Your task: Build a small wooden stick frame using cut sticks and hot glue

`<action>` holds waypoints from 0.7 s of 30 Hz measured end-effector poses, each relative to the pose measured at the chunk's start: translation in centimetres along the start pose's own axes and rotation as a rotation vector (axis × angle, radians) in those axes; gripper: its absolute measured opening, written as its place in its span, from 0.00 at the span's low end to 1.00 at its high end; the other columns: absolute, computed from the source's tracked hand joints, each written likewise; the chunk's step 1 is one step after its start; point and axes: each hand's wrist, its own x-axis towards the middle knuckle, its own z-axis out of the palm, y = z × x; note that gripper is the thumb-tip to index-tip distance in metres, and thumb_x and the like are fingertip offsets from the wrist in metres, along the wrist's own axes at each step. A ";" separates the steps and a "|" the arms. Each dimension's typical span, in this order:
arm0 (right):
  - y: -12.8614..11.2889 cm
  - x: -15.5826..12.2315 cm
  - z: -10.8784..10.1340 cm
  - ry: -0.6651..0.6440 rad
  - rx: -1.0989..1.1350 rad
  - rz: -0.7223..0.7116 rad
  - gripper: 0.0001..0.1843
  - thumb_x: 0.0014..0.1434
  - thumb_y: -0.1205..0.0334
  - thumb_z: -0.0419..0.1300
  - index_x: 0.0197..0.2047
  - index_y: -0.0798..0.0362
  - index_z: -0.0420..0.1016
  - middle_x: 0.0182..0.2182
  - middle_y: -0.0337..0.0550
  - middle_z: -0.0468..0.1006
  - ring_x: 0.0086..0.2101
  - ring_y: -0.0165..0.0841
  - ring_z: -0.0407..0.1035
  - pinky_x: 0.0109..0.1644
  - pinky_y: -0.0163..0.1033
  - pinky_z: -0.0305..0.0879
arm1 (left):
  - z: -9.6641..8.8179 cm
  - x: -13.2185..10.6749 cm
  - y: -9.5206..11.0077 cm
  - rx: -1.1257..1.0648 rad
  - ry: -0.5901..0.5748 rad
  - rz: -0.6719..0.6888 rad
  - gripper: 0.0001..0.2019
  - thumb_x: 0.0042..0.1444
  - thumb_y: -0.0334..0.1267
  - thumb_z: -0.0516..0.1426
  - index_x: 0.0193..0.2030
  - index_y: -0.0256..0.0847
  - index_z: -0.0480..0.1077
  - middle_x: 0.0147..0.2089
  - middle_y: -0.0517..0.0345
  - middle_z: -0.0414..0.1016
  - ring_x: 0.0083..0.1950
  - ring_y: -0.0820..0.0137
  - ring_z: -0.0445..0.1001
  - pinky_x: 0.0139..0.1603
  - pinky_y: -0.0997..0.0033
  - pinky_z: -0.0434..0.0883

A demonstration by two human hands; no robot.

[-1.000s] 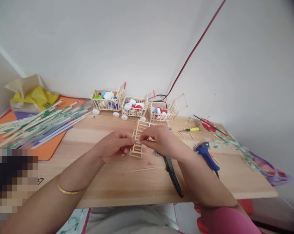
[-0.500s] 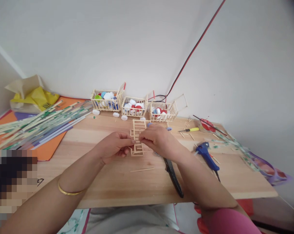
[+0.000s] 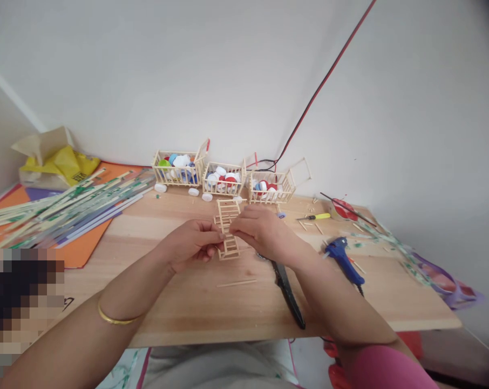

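Observation:
A small ladder-like frame of thin wooden sticks (image 3: 227, 224) stands on the wooden table (image 3: 196, 302) between my hands. My left hand (image 3: 191, 244) pinches its left side with thumb and fingers closed. My right hand (image 3: 261, 231) grips its right side, fingers curled over it. The frame's lower end rests on the table and its upper end points toward the wall.
Three stick-built carts (image 3: 223, 178) filled with coloured bottle caps stand at the wall. A pile of long sticks (image 3: 66, 208) lies left on orange paper. A black knife (image 3: 288, 294), a blue glue gun (image 3: 344, 258), a loose stick (image 3: 236, 282) and a yellow tool (image 3: 317, 216) lie right.
The stick frame has been turned from leaning right to more upright and square between my hands. Both hands stayed in place, pinching it.

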 end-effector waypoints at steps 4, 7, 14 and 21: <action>0.4 -0.5 0.0 0.071 0.124 0.022 0.09 0.63 0.65 0.52 0.35 0.55 0.73 0.32 0.45 0.75 0.35 0.31 0.65 0.40 0.36 0.59 | 0.0 0.1 0.0 0.012 0.004 -0.006 0.09 0.43 0.37 0.63 0.24 0.34 0.68 0.21 0.62 0.68 0.18 0.82 0.60 0.16 0.82 0.57; 0.5 -1.3 0.0 0.224 0.226 0.186 0.08 0.62 0.62 0.53 0.37 0.53 0.73 0.32 0.44 0.75 0.34 0.31 0.66 0.39 0.35 0.60 | -0.1 0.2 -0.1 0.026 0.005 -0.016 0.10 0.43 0.38 0.63 0.24 0.34 0.69 0.21 0.62 0.68 0.18 0.82 0.60 0.16 0.82 0.57; 0.7 -3.4 1.2 0.275 0.576 0.790 0.17 0.56 0.47 0.56 0.32 0.55 0.70 0.22 0.36 0.66 0.21 0.24 0.55 0.24 0.32 0.50 | -0.8 0.2 0.2 0.056 -0.018 -0.033 0.13 0.45 0.43 0.63 0.27 0.33 0.70 0.28 0.57 0.71 0.20 0.82 0.60 0.16 0.82 0.57; 0.6 -4.1 3.2 0.062 1.035 0.824 0.17 0.55 0.47 0.57 0.30 0.54 0.68 0.22 0.34 0.65 0.21 0.22 0.54 0.24 0.31 0.50 | 0.7 0.3 -0.1 -0.047 -0.027 -0.016 0.15 0.43 0.43 0.65 0.34 0.34 0.73 0.25 0.62 0.66 0.21 0.82 0.57 0.18 0.82 0.53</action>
